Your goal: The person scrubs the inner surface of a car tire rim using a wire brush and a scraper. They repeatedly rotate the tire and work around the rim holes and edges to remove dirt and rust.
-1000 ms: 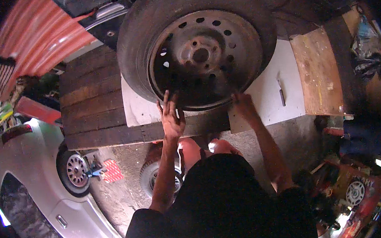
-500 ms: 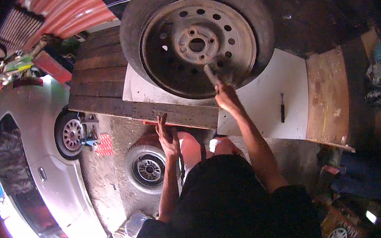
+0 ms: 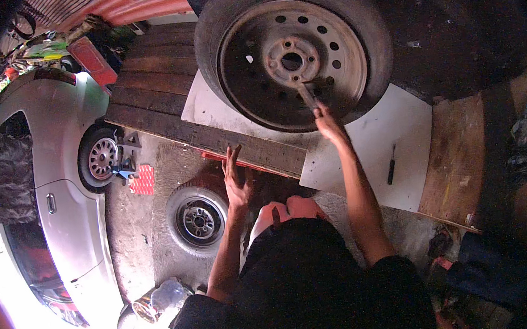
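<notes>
A steel wheel with its tyre rests on the bench, its dusty rim facing me. My right hand is closed around a narrow, flat, grey-brown hand tool, whose exact kind does not show. The tool's far end overlaps the wheel's centre near a bolt hole; I cannot tell whether it touches. My left hand is raised in front of the bench edge, fingers stretched and holding nothing. Under the wheel lies a white board.
A dark slim tool lies on the board, right of my arm. Dark planks form the bench's left side. Below stands another wheel on the floor. A silver car and a red-patterned box are at the left.
The view has shifted, moving the bench and car within the picture. My right hand still grips the tool, its far end still near the wheel's centre. My left hand stays raised with fingers stretched.
</notes>
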Available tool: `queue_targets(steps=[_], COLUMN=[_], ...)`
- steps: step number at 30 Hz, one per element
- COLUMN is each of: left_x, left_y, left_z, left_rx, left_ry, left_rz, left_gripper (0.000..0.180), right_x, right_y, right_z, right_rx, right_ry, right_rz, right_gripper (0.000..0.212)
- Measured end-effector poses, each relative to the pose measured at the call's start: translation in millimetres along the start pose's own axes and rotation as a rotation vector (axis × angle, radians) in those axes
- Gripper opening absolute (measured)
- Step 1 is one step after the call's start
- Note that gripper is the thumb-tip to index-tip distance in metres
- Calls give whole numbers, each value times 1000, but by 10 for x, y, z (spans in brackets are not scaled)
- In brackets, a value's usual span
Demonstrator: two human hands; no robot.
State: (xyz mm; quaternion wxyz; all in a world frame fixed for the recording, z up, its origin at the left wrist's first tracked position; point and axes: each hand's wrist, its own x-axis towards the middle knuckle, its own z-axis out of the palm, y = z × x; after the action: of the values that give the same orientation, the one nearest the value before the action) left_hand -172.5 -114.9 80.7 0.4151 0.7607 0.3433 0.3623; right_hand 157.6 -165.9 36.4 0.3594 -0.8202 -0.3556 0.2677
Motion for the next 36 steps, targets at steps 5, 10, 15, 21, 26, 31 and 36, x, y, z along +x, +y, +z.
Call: queue_targets(steps=[5,10,15,21,26,31,36], left_x=[79,239,167,105,170,319,418], left_y=[-45,26,-60,-160,-204,-184,-188], left_z=[-54,62,1,-28,36,-1,91], left_rx=[27,-12,-8,-14,-93,-39,-8], left_ry=[7,-41,-1,-34,5,-28,-96], left_rz=[-29,36,-8,-56,-37,45,51], left_gripper=[55,57,61,64,60,58,57], right_x=[-118,22,-27,-27,-83,-89,-27], right_y=[-424,-234,-581,-383,-750,-492,-342], right_z=[112,480,-185,151,60,-72,409], right_rx=[-426,-316,-49,-362,22,-280,-440], right_ry=[90,15,-124,-37,-211,-3,-31], right_rz=[-107,-47,265,-10,296,122,19], right_gripper=[45,47,50,44,47,45,42])
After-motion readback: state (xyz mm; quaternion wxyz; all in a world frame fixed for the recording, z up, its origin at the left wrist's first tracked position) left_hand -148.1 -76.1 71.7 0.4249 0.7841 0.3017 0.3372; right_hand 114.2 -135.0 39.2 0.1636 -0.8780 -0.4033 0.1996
